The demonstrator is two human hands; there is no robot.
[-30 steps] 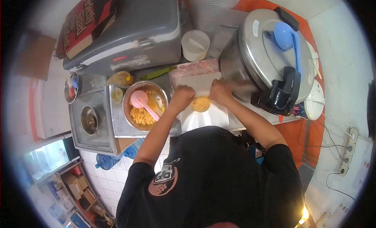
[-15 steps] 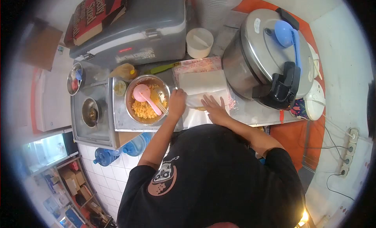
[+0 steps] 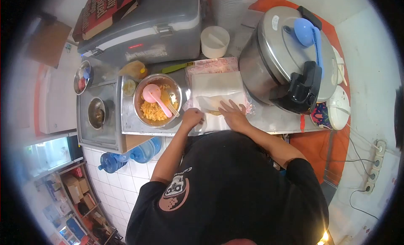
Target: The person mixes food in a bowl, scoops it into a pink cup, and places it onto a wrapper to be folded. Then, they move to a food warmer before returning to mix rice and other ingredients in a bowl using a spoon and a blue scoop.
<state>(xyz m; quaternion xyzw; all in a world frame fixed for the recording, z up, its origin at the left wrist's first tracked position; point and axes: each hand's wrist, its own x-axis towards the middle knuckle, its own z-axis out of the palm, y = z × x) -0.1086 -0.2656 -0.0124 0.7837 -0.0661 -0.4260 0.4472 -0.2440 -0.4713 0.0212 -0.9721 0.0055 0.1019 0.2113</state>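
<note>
White wrapping paper [image 3: 216,83] lies on the counter in front of me, a flap of it folded toward me. My right hand [image 3: 234,117] presses on this flap with fingers spread. A small brownish edge of something [image 3: 214,112] shows beneath the flap, mostly hidden. At the paper's left edge, my left hand [image 3: 193,117] is closed with curled fingers; I cannot tell what is in it. Left of that hand stands a steel bowl [image 3: 136,102] of yellow-orange rice [image 3: 152,111], with a pink ladle [image 3: 155,97] resting inside.
A large pressure cooker [image 3: 263,64] stands at the right, a blue ladle [image 3: 306,34] on its lid. Behind are a grey cooler box [image 3: 168,45], a white round container [image 3: 215,42] and a green-handled knife [image 3: 176,67]. Pink-printed paper [image 3: 212,65] lies under the white sheets.
My left hand has come down toward me along the paper's left side, its fingers curled. My right hand stays spread on the flap, shifted only slightly.
</note>
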